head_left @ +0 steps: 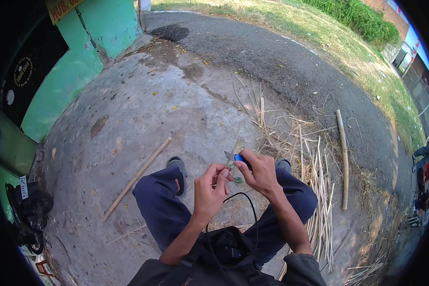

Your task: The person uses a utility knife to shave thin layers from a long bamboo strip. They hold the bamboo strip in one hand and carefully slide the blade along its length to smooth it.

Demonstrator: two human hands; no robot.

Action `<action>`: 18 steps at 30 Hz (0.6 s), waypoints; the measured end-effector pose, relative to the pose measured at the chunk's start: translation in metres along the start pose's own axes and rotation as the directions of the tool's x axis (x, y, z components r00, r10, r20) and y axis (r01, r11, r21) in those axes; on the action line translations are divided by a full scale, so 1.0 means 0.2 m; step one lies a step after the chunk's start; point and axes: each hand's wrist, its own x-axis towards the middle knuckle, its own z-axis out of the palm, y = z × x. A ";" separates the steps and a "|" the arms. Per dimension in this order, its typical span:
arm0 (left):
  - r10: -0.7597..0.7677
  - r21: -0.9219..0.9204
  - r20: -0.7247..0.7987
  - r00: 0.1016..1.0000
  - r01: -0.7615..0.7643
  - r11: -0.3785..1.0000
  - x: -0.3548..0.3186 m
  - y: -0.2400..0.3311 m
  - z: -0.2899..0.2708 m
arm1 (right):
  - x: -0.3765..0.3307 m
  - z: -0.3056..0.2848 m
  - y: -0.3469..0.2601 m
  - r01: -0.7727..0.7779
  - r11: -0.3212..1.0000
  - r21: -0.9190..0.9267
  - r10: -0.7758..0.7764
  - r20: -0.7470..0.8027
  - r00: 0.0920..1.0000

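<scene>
the right hand (261, 172) grips a blue-handled knife (235, 157), blade pointing left toward the left hand (209, 188), whose fingertips pinch a thin green strip (235, 178) between both hands.

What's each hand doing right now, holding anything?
Left hand: closed, pinching a thin green strip.
Right hand: closed on a blue-handled knife.

Seated person's hands meet above the knees: left hand (209, 190) just beside right hand (260, 174), which holds a knife (236, 156). Bamboo stick (137, 178) lies on concrete to the left; split strips (319, 190) piled at right w/ a pole (343, 159) beyond, road behind.
</scene>
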 end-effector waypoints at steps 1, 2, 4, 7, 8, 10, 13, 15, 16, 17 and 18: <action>-0.006 -0.056 -0.035 0.999 0.004 0.998 0.00 0.00 0.00 | 0.00 0.00 0.00 -0.004 1.000 -0.010 0.004 0.010 1.000; -0.006 -0.056 -0.037 0.999 0.004 0.998 0.00 0.00 0.00 | 0.00 0.00 -0.01 -0.008 1.000 -0.020 0.008 0.020 1.000; -0.003 0.001 -0.018 1.000 0.003 1.000 0.00 0.01 -0.02 | 0.00 -0.01 -0.01 -0.003 1.000 -0.019 0.003 0.012 1.000; 0.026 0.003 -0.039 0.999 -0.025 1.000 0.01 0.01 -0.02 | 0.00 0.00 -0.01 0.011 1.000 -0.023 -0.011 -0.003 1.000; 0.026 0.003 -0.039 0.999 -0.026 1.000 0.01 0.01 -0.02 | 0.00 0.00 -0.01 0.021 0.999 -0.026 -0.021 -0.011 1.000; -0.007 0.005 -0.043 0.999 0.007 1.000 0.01 0.03 -0.02 | -0.01 0.00 -0.01 0.018 0.999 -0.033 -0.018 -0.006 1.000; -0.022 -0.032 -0.047 0.999 0.020 0.999 0.01 0.03 -0.02 | -0.01 0.00 -0.03 0.025 0.998 -0.053 -0.025 0.000 1.000; 0.001 -0.028 -0.049 0.999 -0.003 1.000 0.02 0.02 -0.01 | -0.01 -0.01 -0.04 0.035 0.997 -0.064 -0.035 0.002 0.999; 0.024 -0.025 -0.051 0.998 -0.026 0.999 0.02 0.02 -0.01 | -0.01 -0.01 -0.04 0.032 0.997 -0.067 -0.032 0.005 0.999; 0.024 -0.024 -0.051 0.998 -0.026 0.999 0.02 0.02 -0.01 | 0.00 -0.01 -0.04 0.030 0.997 -0.069 -0.030 0.007 1.000; 0.035 0.005 -0.058 0.998 -0.034 0.999 0.02 0.03 -0.02 | -0.01 -0.01 -0.04 0.028 0.997 -0.070 -0.028 0.006 1.000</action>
